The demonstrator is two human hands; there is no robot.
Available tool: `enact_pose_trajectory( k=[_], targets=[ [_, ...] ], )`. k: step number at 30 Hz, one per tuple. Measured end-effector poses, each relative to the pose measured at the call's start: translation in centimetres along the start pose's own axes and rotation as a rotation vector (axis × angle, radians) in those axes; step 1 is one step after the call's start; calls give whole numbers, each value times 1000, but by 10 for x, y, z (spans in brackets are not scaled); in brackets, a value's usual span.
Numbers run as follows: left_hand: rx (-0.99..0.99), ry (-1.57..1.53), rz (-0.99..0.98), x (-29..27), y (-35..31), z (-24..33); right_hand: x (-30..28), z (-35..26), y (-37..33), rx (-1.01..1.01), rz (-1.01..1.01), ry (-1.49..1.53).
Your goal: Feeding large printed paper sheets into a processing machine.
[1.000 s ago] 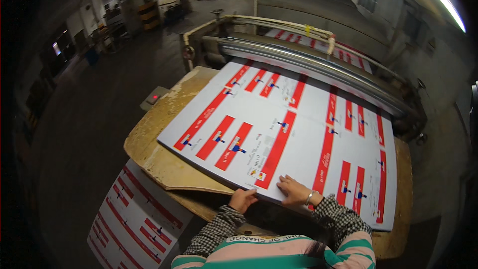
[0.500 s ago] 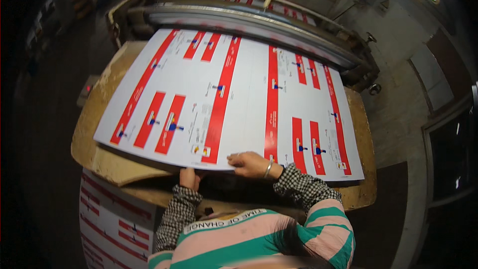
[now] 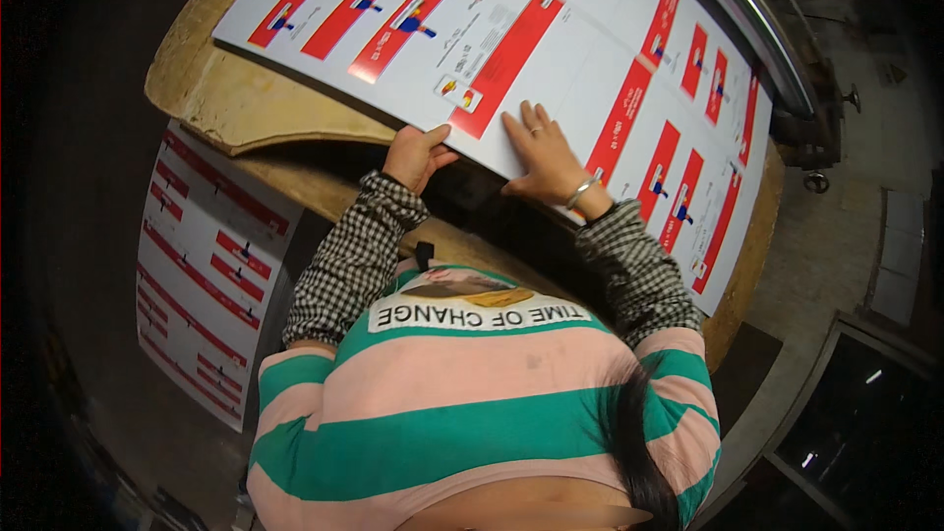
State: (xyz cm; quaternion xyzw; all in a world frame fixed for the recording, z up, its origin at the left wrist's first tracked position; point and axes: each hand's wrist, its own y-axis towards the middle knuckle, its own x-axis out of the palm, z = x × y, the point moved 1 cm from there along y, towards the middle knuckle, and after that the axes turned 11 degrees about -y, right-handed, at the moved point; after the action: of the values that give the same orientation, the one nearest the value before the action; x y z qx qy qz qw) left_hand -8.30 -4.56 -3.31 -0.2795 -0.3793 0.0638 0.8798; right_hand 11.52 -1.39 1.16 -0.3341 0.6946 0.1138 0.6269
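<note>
A large white printed sheet (image 3: 560,64) with red bars and small blue figures lies in front of me, its near edge dark along the side. My left hand (image 3: 415,157) pinches that edge, thumb on top and curled fingers at or below it. To the right, my right hand (image 3: 549,159) rests on the sheet near the same edge, palm down with fingers spread. It wears a ring and a silver bracelet (image 3: 584,189). Checked sleeves cover both forearms. Whether one sheet or several lie together here I cannot tell.
A worn wooden table (image 3: 192,88) with a curved cut-out edge carries the sheet. At the far right runs a metal roller machine (image 3: 777,29) with a hand knob (image 3: 816,182). Lower left, more printed sheets (image 3: 202,285) lie below table height.
The view has tilted and turned, so the sheet and table appear higher. My right hand's fingers have spread out on the sheet. My left thumb now shows on top of the edge.
</note>
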Motion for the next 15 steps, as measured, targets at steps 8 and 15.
enact_pose_trajectory(
  k=[8, 15],
  targets=[
    [-40, -123, -114, 0, -14, 5, -87, 10, -29, 16, 141, 501],
    [-5, -95, 9, 1, -6, -3, -22, 3, -33, -24, 152, 535]
  ],
)
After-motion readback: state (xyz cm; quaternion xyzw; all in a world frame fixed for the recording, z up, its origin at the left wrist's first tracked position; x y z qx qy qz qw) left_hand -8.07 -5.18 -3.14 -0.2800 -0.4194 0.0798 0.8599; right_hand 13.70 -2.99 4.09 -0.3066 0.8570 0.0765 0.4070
